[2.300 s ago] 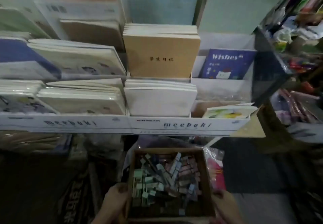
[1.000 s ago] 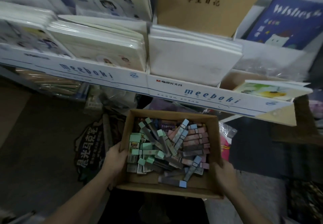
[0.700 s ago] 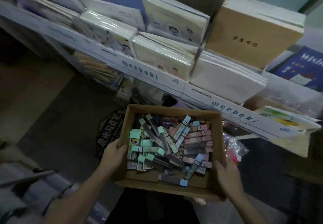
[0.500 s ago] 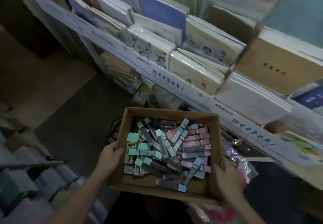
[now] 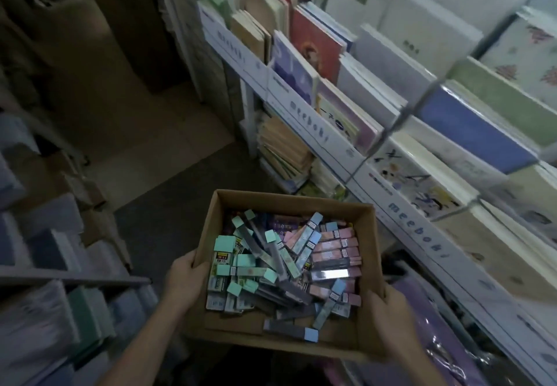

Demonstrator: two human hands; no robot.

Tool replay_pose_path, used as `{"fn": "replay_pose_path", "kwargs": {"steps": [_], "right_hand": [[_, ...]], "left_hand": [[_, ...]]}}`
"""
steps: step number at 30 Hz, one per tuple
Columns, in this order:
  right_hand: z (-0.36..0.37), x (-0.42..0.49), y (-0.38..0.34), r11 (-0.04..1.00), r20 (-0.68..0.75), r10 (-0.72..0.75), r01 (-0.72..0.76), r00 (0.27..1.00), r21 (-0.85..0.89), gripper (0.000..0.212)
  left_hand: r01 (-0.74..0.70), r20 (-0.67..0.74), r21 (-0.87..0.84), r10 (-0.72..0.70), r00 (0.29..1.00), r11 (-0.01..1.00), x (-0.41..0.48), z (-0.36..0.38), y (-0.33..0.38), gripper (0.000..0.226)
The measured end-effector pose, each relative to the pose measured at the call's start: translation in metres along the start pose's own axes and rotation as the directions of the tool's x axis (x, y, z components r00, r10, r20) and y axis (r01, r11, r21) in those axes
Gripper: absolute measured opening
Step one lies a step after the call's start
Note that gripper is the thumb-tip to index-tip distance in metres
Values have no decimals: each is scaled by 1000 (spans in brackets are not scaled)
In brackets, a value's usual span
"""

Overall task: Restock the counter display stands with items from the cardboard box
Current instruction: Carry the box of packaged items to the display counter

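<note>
Your fingers (image 5: 189, 261) on the left hand (image 5: 185, 280) are curling against the left wall of the cardboard box (image 5: 289, 200), with the thumb lying up at the rim and the other fingertips hidden beneath the box. Your right hand (image 5: 388, 313) is gripping the right wall near its closest corner, fingers wrapping the edge. Both hands are holding the box and nothing else.

The box is sitting at 6 o'clock in the view, lifted between your hands, open at the top, and tilting slightly toward you. Slim plastic cases (image 5: 280, 260) are lying in it in a loose heap. Mint-capped cases (image 5: 224, 242) are crowding the 9 o'clock side. Pink cases (image 5: 337, 247) are lying in a tidier row at 3 o'clock. One dark case with a blue cap (image 5: 291, 332) is lying alone at 6 o'clock on the box floor.

A white display rack (image 5: 419, 232) lettered "meeboki" is running from 12 o'clock down to 4 o'clock, just beside the box's far right corner. Notebooks (image 5: 376, 93) are standing in its tiers, covers facing you. Wrapped packs (image 5: 45, 295) are stacking up on shelving at 8 o'clock. Tan and dark floor (image 5: 144, 150) is showing at 10 o'clock, well below the box.
</note>
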State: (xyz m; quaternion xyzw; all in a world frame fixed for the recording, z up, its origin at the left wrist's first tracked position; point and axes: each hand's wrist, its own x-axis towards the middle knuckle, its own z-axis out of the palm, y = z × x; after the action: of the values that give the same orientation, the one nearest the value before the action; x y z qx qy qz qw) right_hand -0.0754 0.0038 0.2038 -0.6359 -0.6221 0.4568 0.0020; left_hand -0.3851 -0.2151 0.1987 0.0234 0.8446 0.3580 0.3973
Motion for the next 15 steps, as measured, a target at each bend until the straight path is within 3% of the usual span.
{"fn": "replay_pose_path", "kwargs": {"steps": [15], "right_hand": [[136,146,-287,949,259,-220,267,941,-167,17]], "left_hand": [[84,-266,-367,-191,945,926,109,-160,71,16]]}}
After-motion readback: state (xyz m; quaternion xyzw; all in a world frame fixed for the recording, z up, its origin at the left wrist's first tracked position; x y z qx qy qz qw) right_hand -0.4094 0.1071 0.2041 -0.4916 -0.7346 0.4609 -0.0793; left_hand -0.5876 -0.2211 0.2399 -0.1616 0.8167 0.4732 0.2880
